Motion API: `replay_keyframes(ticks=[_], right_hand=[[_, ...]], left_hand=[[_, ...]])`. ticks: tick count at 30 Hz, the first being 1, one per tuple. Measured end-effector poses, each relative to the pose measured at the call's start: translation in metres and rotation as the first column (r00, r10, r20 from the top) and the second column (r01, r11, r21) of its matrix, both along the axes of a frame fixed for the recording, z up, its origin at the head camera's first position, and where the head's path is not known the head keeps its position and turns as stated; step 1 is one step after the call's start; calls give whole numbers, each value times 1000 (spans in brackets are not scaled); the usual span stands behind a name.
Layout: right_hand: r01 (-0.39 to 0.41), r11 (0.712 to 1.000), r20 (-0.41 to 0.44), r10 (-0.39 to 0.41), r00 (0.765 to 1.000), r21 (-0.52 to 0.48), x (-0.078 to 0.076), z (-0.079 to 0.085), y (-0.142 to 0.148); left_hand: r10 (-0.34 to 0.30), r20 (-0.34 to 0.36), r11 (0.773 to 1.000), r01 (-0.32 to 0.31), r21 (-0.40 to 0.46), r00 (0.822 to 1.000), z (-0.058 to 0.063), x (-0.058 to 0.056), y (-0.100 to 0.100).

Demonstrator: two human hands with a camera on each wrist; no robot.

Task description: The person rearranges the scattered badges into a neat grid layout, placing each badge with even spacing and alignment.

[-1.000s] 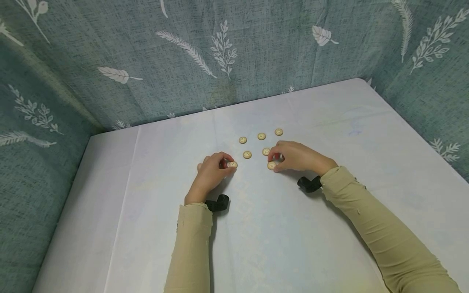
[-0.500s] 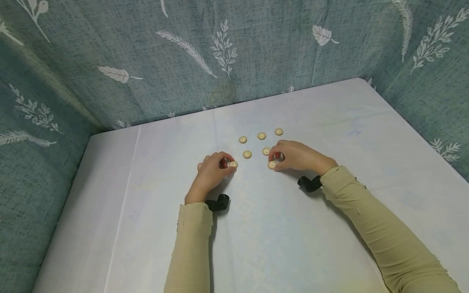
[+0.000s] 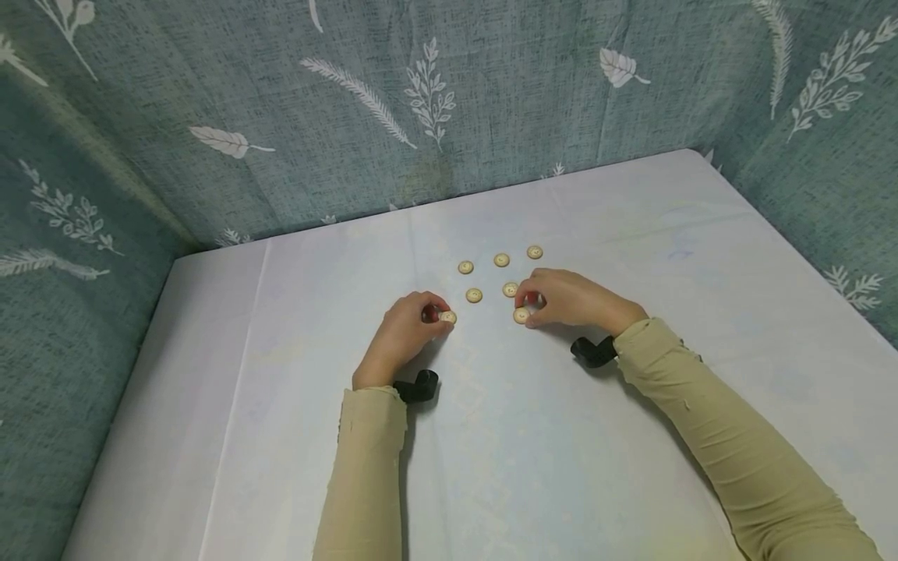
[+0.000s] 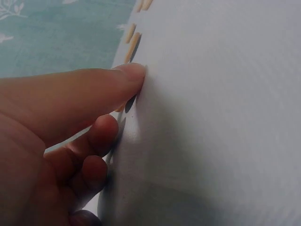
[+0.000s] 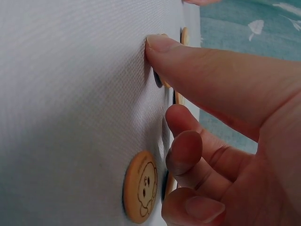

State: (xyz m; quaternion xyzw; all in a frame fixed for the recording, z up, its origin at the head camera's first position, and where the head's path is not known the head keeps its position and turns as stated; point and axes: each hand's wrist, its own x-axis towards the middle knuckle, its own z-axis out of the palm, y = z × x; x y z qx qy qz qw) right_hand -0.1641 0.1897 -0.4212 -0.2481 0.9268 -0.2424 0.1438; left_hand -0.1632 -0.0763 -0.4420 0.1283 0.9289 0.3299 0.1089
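My left hand (image 3: 403, 331) pinches a small round wooden disc (image 3: 447, 317) between thumb and fingers, low over the white table. To its right, my right hand (image 3: 571, 300) pinches a second wooden disc (image 3: 521, 315) at the tabletop. In the right wrist view the thumb mostly covers that disc, and another wooden disc (image 5: 141, 188) with a drawn animal face lies near the fingers. Only a sliver of the held disc (image 4: 120, 108) shows under the thumb in the left wrist view. Whether either held disc touches the cloth, I cannot tell.
Beyond the hands lie several more discs: a back row with a left disc (image 3: 466, 267), a middle disc (image 3: 501, 260) and a right disc (image 3: 535, 252), plus two nearer ones (image 3: 474, 295). A green leaf-patterned curtain (image 3: 337, 140) borders the white table (image 3: 281, 436).
The left hand's disc has shifted very slightly toward the person, and that hand's outer fingers have tucked in. The right hand and the lying discs look unchanged.
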Motion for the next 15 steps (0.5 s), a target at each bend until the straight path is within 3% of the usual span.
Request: replay_keyframes(ticks=[15], right_hand=[[22,1000,5,-22,1000,7,0,-1,-1]], left_hand=[[-72,16,996,71,56,997,-1,2,10]])
